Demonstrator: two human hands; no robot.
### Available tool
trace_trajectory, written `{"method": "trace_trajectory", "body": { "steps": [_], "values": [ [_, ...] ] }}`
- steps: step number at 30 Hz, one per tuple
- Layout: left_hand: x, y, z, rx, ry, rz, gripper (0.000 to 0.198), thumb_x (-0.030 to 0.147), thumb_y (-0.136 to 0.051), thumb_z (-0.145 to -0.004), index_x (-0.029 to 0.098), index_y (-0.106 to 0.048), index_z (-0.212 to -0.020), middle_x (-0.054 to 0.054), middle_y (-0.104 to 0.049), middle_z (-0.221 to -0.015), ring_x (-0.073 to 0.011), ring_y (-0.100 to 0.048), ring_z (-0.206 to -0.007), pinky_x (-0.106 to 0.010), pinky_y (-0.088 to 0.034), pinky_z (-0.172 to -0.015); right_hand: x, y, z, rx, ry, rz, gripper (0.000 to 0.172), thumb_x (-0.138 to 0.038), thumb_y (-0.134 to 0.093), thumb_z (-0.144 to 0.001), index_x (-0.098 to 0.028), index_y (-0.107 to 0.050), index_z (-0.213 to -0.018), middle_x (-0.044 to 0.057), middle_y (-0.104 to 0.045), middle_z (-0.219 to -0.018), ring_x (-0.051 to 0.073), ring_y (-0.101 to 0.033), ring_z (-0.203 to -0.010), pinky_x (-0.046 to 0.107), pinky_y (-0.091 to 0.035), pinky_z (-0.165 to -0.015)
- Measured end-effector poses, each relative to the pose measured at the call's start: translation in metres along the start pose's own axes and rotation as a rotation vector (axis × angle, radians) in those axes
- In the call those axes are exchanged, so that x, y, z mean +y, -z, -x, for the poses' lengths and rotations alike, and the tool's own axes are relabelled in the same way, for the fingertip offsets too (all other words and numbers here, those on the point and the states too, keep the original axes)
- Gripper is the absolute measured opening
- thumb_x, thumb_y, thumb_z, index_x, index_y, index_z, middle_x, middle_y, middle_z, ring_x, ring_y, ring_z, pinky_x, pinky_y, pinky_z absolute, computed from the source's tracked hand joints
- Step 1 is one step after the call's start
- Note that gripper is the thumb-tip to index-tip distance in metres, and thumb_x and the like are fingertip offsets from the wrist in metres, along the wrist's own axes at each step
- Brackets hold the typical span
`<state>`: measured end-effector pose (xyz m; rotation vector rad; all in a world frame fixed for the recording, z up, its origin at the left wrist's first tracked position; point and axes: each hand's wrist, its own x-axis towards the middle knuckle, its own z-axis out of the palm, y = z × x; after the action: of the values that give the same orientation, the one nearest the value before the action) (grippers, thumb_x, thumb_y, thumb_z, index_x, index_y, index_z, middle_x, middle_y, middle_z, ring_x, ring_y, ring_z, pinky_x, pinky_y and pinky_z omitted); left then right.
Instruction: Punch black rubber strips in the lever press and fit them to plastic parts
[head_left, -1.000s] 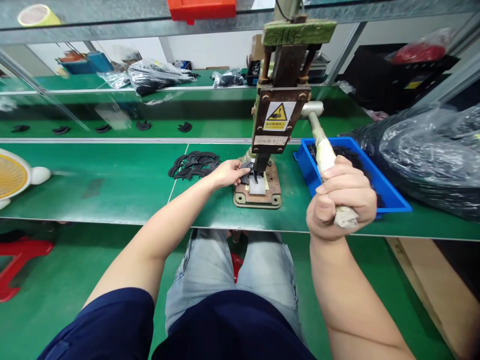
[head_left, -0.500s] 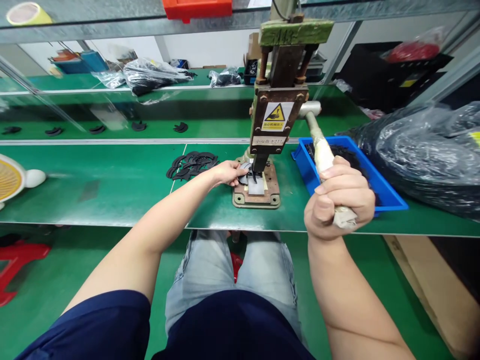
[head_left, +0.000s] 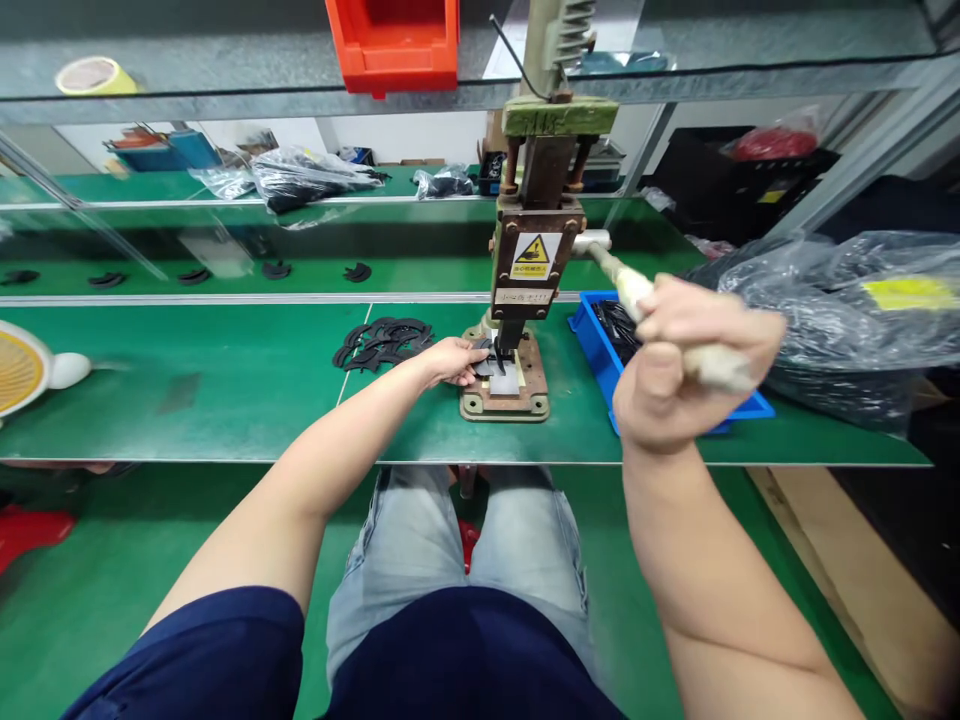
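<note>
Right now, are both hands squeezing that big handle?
No, only the right hand grips the lever handle; the left hand holds a black piece at the press.

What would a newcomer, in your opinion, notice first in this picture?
Probably the tall press at the middle of the green bench, with its yellow warning sign facing the person. Next, the right hand, large in view, grips the pale lever at the press's right side, while the left hand holds a dark piece at its base. The orange-red bin on the shelf above also stands out.
</note>
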<state>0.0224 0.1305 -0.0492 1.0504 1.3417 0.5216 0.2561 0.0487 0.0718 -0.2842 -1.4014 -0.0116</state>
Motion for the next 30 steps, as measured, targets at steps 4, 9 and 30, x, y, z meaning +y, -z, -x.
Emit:
{"method": "trace_trajectory", "body": {
  "steps": [4,9,30],
  "values": [
    [-0.007,0.0,0.02,0.02,-0.131,0.04,0.036,0.04,-0.074,-0.105,0.02,-0.055,-0.081,0.002,-0.061,-0.052,-0.0087,-0.055,-0.041,-0.017,-0.043,-0.045,0.009,-0.006,-0.061,-0.135,-0.063,-0.072,0.041,-0.045,-0.076,-0.102,-0.022,-0.068,-0.135,0.007,-0.063,-0.124,0.019,-0.067,-0.122,0.043,-0.056,-0.114],
    [-0.011,0.019,0.065,0.001,-0.35,0.013,0.041,0.049,-0.076,-0.101,0.021,-0.054,-0.081,0.002,-0.062,-0.057,-0.0094,-0.058,-0.047,-0.018,-0.043,-0.045,0.026,0.009,-0.034,-0.073,-0.154,0.132,0.046,-0.035,-0.072,-0.104,-0.019,-0.061,-0.146,0.012,-0.062,-0.136,0.017,-0.067,-0.122,0.037,-0.057,-0.109],
    [-0.017,-0.009,0.145,-0.222,-0.26,0.066,0.052,0.063,-0.086,-0.086,0.022,-0.056,-0.078,0.004,-0.054,-0.052,-0.0099,-0.051,-0.041,-0.02,-0.037,-0.04,-0.044,-0.023,0.161,-0.359,-0.884,0.009,0.024,-0.049,-0.076,-0.097,-0.025,-0.071,-0.1,0.005,-0.074,-0.098,0.022,-0.072,-0.085,0.039,-0.064,-0.08]
  ]
}}
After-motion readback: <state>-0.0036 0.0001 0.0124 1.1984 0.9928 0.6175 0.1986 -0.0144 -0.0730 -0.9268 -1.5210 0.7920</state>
